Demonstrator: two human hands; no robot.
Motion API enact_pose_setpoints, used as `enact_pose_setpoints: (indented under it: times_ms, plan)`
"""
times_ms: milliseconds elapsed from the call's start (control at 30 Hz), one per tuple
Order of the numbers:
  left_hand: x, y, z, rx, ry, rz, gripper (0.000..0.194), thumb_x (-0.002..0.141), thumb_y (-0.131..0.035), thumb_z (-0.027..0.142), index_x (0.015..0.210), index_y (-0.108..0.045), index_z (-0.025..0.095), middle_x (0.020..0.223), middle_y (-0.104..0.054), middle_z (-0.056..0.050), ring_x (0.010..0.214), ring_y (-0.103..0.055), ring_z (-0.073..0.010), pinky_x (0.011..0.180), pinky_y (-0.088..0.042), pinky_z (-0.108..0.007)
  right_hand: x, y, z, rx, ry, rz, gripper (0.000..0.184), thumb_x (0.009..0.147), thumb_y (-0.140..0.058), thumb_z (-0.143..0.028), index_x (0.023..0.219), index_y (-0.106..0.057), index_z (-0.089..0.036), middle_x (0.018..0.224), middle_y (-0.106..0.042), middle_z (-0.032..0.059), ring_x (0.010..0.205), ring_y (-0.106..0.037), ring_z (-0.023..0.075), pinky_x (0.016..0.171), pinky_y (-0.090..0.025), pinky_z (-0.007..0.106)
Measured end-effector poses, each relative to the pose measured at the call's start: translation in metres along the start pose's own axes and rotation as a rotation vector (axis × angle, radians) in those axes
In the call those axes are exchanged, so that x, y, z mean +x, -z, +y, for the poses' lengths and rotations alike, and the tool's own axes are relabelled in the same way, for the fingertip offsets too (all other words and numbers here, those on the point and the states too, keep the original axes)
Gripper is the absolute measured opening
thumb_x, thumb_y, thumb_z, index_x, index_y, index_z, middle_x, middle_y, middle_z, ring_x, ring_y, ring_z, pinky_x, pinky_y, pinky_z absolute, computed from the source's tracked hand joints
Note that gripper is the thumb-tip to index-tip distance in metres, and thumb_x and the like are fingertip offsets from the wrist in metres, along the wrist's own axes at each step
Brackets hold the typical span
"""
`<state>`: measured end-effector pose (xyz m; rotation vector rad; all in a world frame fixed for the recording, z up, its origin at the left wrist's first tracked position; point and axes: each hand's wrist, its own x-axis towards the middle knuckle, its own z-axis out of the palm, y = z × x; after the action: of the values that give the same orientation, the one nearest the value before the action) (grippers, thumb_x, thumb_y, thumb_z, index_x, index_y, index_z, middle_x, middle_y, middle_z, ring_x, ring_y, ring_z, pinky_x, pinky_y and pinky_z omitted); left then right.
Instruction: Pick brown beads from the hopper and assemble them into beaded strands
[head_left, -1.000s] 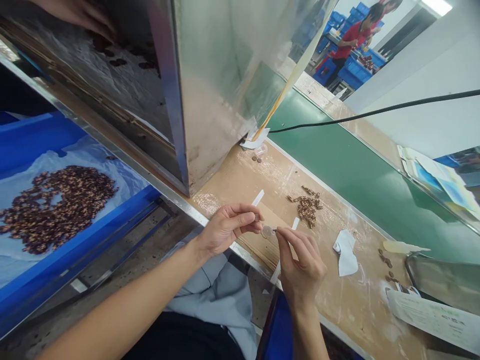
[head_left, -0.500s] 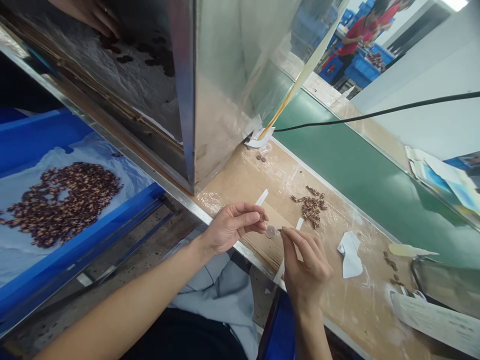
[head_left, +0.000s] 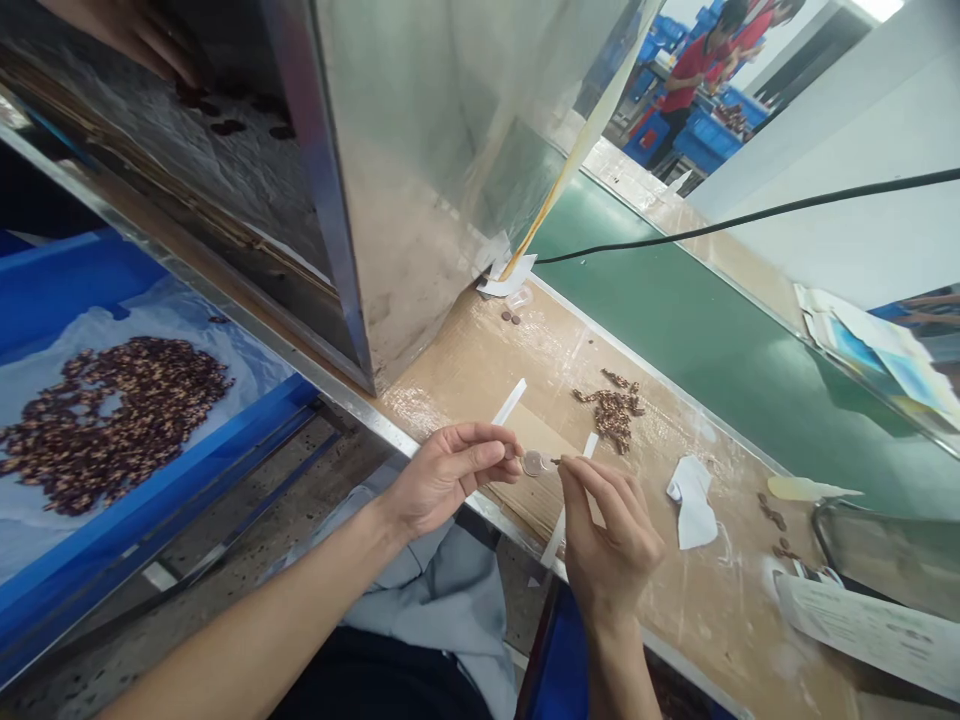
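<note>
My left hand point(head_left: 457, 472) is closed in a pinch at the fingertips, over the front part of the bench. A small round, translucent disc point(head_left: 534, 462) sticks out from its fingers toward the right. Close by on the right, my right hand point(head_left: 611, 525) pinches a small dark piece point(head_left: 556, 461) between thumb and forefinger, its tip near the disc. Whether the disc and the dark piece touch, I cannot tell. Beyond the hands lies a loose pile of small brown pieces point(head_left: 613, 412) on the cardboard-covered bench point(head_left: 555, 385).
A metal housing point(head_left: 405, 200) rises at left; inside it a person's hand point(head_left: 154, 45) is over dark discs. A blue tray point(head_left: 247, 420) with many brown pieces stands lower left. A green belt point(head_left: 637, 290) runs behind. White paper point(head_left: 694, 503) lies right; a black cable point(head_left: 735, 215) crosses above.
My view has shifted slightly, so the surroundings sit further left. Both hands keep their pinch, and the disc shows a little more clearly between them.
</note>
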<state>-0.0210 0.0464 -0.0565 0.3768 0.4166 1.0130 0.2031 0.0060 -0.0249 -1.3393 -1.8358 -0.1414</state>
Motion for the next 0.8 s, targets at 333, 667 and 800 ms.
enact_pose_setpoints:
  times_ms: [333,667,800]
  plan:
    - [-0.008,-0.002,-0.007,0.014,0.032,0.04,0.023,0.097,-0.106,0.033,0.109,-0.096,0.016,0.113,-0.092,-0.01,0.095,-0.088,-0.016,0.093,-0.072,-0.023,-0.008,0.002,-0.004,0.08,-0.089,-0.015,0.021,0.116,-0.079,-0.01,0.124,-0.088,-0.028,0.111,-0.088,0.0052,0.097,-0.083,0.0265,0.088,-0.066,0.041]
    - [-0.009,-0.003,-0.007,0.033,0.032,0.036,0.023,0.098,-0.105,0.034,0.109,-0.097,0.016,0.11,-0.091,-0.01,0.096,-0.086,-0.0162,0.094,-0.071,-0.024,-0.01,-0.001,-0.002,0.023,-0.023,-0.062,0.021,0.118,-0.078,-0.009,0.125,-0.087,-0.026,0.111,-0.089,0.0057,0.096,-0.082,0.0255,0.089,-0.066,0.041]
    - [-0.009,-0.002,-0.007,0.04,0.028,0.008,0.02,0.101,-0.102,0.033,0.111,-0.096,0.016,0.106,-0.09,-0.01,0.097,-0.085,-0.0168,0.095,-0.071,-0.024,-0.011,0.001,-0.003,0.017,-0.023,-0.048,0.022,0.117,-0.079,-0.009,0.126,-0.087,-0.027,0.112,-0.089,0.0053,0.096,-0.081,0.0255,0.089,-0.066,0.041]
